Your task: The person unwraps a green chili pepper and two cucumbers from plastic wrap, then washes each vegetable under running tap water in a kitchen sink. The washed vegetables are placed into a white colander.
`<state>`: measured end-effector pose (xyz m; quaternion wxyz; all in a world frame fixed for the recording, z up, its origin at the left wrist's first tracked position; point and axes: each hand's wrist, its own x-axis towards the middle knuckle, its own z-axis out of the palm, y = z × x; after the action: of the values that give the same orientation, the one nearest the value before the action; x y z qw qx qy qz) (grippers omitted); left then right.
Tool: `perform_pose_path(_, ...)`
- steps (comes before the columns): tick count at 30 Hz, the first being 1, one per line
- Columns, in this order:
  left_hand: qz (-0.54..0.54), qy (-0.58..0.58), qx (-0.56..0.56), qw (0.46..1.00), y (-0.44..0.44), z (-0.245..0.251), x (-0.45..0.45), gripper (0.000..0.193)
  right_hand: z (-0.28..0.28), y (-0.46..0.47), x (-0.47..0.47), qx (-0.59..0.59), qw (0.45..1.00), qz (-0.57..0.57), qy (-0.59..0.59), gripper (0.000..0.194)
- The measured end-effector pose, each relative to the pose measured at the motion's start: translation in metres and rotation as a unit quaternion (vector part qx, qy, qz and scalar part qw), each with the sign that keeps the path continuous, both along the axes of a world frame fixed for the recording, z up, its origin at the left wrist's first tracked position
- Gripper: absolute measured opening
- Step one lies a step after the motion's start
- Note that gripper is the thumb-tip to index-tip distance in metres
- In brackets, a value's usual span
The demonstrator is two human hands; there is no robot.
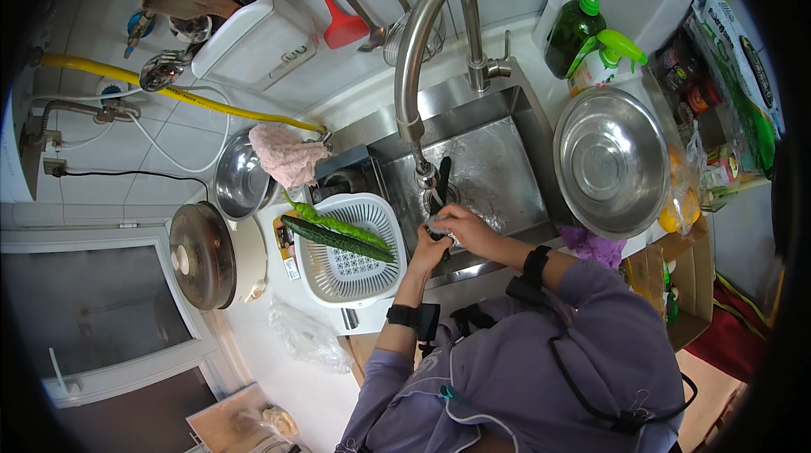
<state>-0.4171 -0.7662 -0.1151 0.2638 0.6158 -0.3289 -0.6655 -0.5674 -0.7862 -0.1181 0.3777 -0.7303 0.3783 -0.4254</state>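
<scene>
My left hand (pixel 431 251) is closed round a dark green cucumber (pixel 445 174) over the near edge of the steel sink (pixel 532 199). Against the same cucumber my right hand (pixel 466 231) presses a small grey scrubber (pixel 437 223), which the fingers partly hide. Water runs from the gooseneck faucet (pixel 410 72) just above both hands. Left of the sink, a white plastic basket (pixel 352 296) holds another cucumber (pixel 338 240) and a long green pepper (pixel 339 223).
A large steel bowl (pixel 611 161) stands right of the sink, beside a purple cloth (pixel 592 247). Bottles (pixel 575 34) line the back corner. Behind the basket are a smaller steel bowl (pixel 244 177) and a pink cloth (pixel 288 155). A plastic bag (pixel 307 336) lies on the left counter.
</scene>
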Motion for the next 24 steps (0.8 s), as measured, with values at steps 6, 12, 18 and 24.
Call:
perform_pose_path(6, 0.142, 0.258, 0.125, 0.947, -0.003, 0.016, 0.001, 0.033, -0.012, -0.035, -0.009, 0.087, 0.993, -0.078, 0.012, 0.044)
perform_pose_path(12, 0.244, 0.299, 0.102, 0.917, -0.002, 0.006, 0.004, 0.030, 0.020, 0.010, 0.004, 0.136, 0.988, -0.011, -0.066, 0.048)
perform_pose_path(18, 0.233, 0.230, 0.144, 0.934, 0.000, 0.003, 0.001, 0.034, 0.024, 0.019, 0.006, 0.181, 0.978, -0.004, -0.099, 0.021)
perform_pose_path(24, 0.204, 0.370, 0.188, 0.887, 0.000, -0.008, 0.001, 0.036, -0.007, -0.027, 0.002, 0.276, 0.939, -0.073, -0.193, 0.019)
